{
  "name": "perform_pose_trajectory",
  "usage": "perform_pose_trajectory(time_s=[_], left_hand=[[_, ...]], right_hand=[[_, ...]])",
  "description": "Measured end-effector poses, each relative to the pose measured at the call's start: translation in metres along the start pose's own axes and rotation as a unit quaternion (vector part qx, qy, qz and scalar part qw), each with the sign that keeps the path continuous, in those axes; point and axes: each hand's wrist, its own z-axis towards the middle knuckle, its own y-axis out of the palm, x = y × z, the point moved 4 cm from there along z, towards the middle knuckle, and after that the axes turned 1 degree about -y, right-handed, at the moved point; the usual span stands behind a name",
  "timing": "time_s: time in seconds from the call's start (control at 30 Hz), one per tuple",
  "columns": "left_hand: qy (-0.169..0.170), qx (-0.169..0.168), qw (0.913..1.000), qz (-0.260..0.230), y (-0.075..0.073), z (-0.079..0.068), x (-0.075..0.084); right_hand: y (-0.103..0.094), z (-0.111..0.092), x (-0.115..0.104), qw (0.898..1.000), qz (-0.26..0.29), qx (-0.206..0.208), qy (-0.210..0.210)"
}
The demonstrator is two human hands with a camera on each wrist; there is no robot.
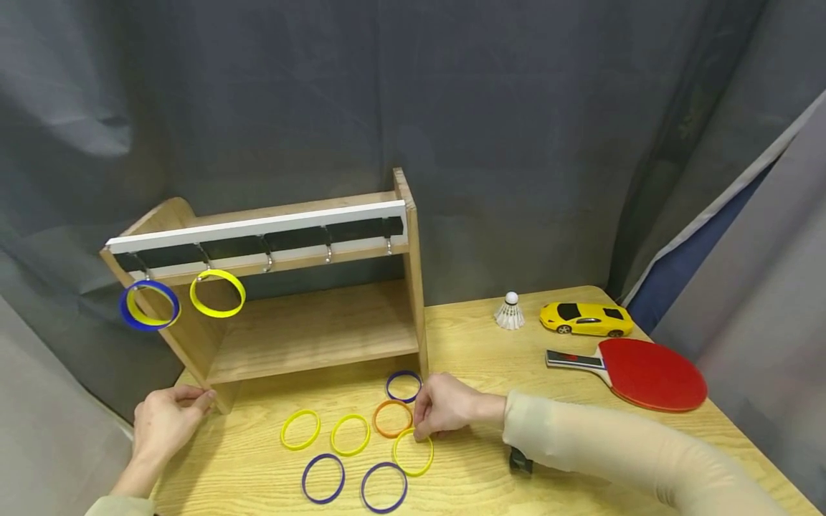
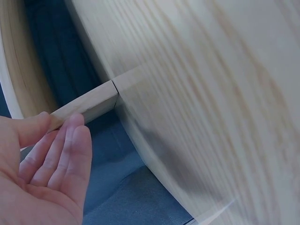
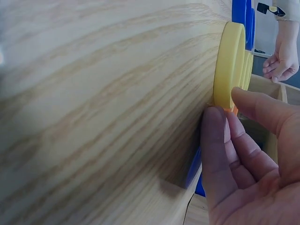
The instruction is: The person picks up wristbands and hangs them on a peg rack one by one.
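Note:
My right hand [image 1: 447, 405] pinches the edge of a yellow wristband [image 1: 432, 455] on the table, thumb and forefinger at its rim in the right wrist view. Beside it lie an orange wristband [image 1: 376, 424], a blue wristband [image 1: 388, 380] close to the shelf's right foot, two more blue ones and two more yellow ones. At the lower left front corner of a wooden shelf [image 1: 316, 330], my left hand [image 1: 166, 421] holds the wooden edge [image 2: 91, 100] between thumb and fingers. From the leftmost hook hang a blue wristband [image 1: 124, 309] and a yellow one; the second hook bears a yellow wristband [image 1: 219, 314].
The shelf's front has a white and black strip [image 1: 293, 239] with several metal hooks. Right of the shelf are a shuttlecock [image 1: 510, 315], a yellow toy car [image 1: 586, 319] and a red table tennis bat [image 1: 654, 374]. Grey curtains [image 1: 516, 143] stand behind the table.

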Motion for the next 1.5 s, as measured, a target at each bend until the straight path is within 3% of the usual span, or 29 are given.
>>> perform_pose_trajectory(time_s=[0.53, 1.0, 1.5], left_hand=[[0.016, 0.011, 0.9998, -0.002, 0.001, -0.001, -0.001], [0.028, 0.02, 0.9994, 0.004, 0.0, -0.001, 0.001], [0.012, 0.004, 0.9999, 0.005, 0.001, 0.001, 0.0]], right_hand=[[0.001, -0.002, -0.001, 1.0, -0.006, 0.008, -0.016], [-0.01, -0.011, -0.009, 0.999, 0.04, 0.005, -0.004], [-0.021, -0.019, -0.018, 0.996, 0.084, -0.008, -0.014]])
